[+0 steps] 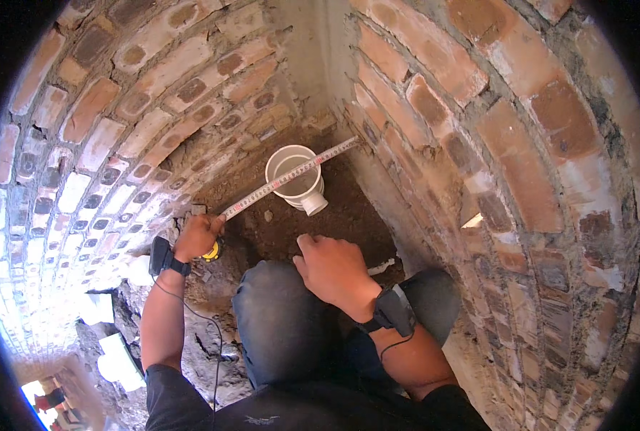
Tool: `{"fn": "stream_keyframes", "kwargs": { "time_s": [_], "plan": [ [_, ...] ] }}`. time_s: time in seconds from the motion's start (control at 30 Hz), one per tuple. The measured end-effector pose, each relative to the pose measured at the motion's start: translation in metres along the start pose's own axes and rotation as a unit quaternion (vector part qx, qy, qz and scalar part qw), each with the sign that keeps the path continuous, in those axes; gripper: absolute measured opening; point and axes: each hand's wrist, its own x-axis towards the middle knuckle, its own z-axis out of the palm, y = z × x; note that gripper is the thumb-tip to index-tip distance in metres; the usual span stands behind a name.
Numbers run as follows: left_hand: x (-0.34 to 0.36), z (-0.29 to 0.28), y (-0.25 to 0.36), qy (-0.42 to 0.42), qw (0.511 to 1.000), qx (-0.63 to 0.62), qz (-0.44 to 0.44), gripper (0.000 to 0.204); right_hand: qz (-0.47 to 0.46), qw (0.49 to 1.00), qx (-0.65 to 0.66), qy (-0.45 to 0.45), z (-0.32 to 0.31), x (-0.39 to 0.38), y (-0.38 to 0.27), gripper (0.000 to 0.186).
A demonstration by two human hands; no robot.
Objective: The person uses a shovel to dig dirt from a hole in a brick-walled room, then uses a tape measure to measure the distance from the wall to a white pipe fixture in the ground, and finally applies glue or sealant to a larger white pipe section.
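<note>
My left hand point(199, 237) is closed round a tape measure, whose yellow and black case point(212, 253) shows just below the fingers. From there the pale tape blade point(251, 198) runs up to the right, over a white round plastic pipe fitting point(293, 188), and its far end meets the foot of the right brick wall. The fitting stands on the soil with its wide mouth up and a short side outlet towards me. Above my knees, apart from tape and fitting, my right hand point(334, 269) is loosely closed, back up; nothing shows between its fingers, though the palm is hidden.
Brick walls rise at left point(140, 136) and right point(499, 144), meeting in a narrow corner ahead. Brown soil point(262, 233) lies between them. A thin white piece point(381, 266) lies beside my right hand. White pieces point(121, 361) rest on rubble at lower left.
</note>
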Motion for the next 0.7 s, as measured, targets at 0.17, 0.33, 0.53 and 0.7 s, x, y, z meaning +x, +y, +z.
{"fn": "stream_keyframes", "kwargs": {
  "time_s": [0.17,0.33,0.53,0.7],
  "plan": [
    [-0.002,-0.003,-0.008,0.007,0.999,-0.034,-0.004,0.056,-0.002,1.000,0.008,-0.007,-0.005,0.001,-0.003,0.026],
    [0.001,-0.009,0.000,-0.004,1.000,-0.030,-0.005,0.055,-0.001,1.000,0.009,0.000,-0.001,0.001,0.001,0.026],
    [0.001,-0.009,-0.006,0.018,1.000,0.009,-0.009,0.043,-0.001,1.000,0.015,-0.010,-0.005,0.001,-0.001,0.026],
    [0.000,-0.012,0.012,-0.007,0.997,0.047,-0.067,0.042,0.002,1.000,0.022,-0.009,-0.004,0.001,0.002,0.026]
  ]
}}
